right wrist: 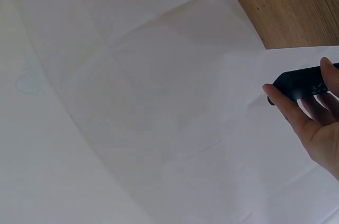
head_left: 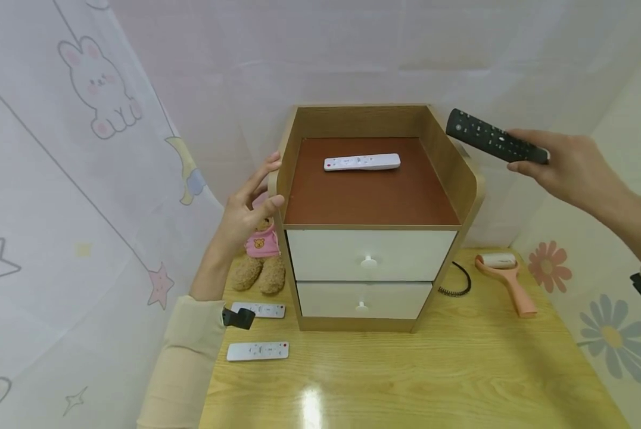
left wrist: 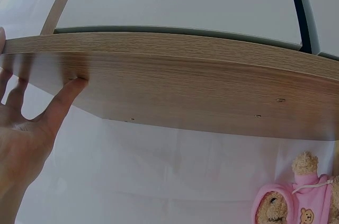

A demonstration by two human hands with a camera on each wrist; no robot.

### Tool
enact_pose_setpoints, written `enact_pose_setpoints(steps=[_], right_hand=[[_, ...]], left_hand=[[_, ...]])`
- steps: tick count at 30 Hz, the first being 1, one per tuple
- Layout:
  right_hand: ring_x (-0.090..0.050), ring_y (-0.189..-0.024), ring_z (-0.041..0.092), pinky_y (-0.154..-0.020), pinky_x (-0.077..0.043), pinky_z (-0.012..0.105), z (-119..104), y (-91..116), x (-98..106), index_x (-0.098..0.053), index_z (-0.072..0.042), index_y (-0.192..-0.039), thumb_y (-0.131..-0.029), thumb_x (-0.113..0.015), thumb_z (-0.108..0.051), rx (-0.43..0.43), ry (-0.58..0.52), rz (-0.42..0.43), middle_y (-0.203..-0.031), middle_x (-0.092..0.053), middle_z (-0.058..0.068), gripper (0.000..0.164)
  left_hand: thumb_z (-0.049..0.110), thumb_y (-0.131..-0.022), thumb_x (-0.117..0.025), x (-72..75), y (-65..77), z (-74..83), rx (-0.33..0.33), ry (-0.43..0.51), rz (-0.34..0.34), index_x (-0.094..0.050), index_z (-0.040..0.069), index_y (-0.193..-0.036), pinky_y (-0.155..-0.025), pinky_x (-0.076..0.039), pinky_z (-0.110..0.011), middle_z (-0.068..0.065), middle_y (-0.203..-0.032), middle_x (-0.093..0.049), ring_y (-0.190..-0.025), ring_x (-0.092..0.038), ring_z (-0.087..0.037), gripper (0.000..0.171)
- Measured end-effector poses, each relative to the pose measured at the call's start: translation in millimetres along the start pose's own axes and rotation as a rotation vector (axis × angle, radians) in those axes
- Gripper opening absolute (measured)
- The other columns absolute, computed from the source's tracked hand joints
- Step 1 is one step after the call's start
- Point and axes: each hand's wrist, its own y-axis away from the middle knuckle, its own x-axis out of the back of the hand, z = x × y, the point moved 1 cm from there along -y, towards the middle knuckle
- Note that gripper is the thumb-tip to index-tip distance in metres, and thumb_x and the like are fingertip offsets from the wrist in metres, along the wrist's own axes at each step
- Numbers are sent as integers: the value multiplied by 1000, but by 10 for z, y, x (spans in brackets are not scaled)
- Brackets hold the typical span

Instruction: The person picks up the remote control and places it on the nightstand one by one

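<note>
Right fingers are gripping the black remote, its length slanting toward the cabinet. Left fingers, apart, are touching the cabinet

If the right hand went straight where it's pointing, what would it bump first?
Probably the drawer cabinet's right side panel; the black remote would lead the right hand. Depth is unclear, so it may miss.

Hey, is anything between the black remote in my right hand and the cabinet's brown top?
Yes: the raised right side panel stands between the black remote in your right hand and the brown top. The remote probably has to pass over that edge; nothing else visible intervenes.
</note>
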Motion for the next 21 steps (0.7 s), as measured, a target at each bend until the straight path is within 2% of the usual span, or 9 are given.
enact_pose_setpoints(steps=[3,8,15,21], right_hand=[[-52,-66,28,-55,-32,23,-51,-55,25,-55,-2,-134,-81,-75,-1,4,9,-28,-109,-64,32,57],[-58,-73,34,-58,-40,38,-150,-146,58,-54,-1,-134,-82,-74,-1,41,11,-53,-113,-62,32,56],[-59,-70,31,-57,-37,29,-252,-256,104,-57,-1,-131,-78,-76,1,137,10,-27,-109,-65,29,56],[-56,-68,30,-56,-39,37,-359,-375,133,-57,-2,-132,-80,-75,-1,161,4,-58,-112,-64,29,55]], left_hand=[[-4,-94,-54,3,0,-8,0,3,1,-39,4,-145,-88,-52,-27,-2,-157,-29,-126,-48,-33,54],[-3,-95,-54,3,-3,-20,11,12,1,-39,6,-146,-87,-52,-27,0,-157,-29,-126,-48,-31,54],[-3,-94,-55,-1,-4,-13,8,-2,6,-40,6,-145,-87,-52,-27,0,-156,-30,-126,-48,-31,54],[-4,-94,-55,-7,-3,-22,-18,-3,11,-40,3,-144,-91,-50,-28,-3,-156,-30,-127,-47,-32,53]])
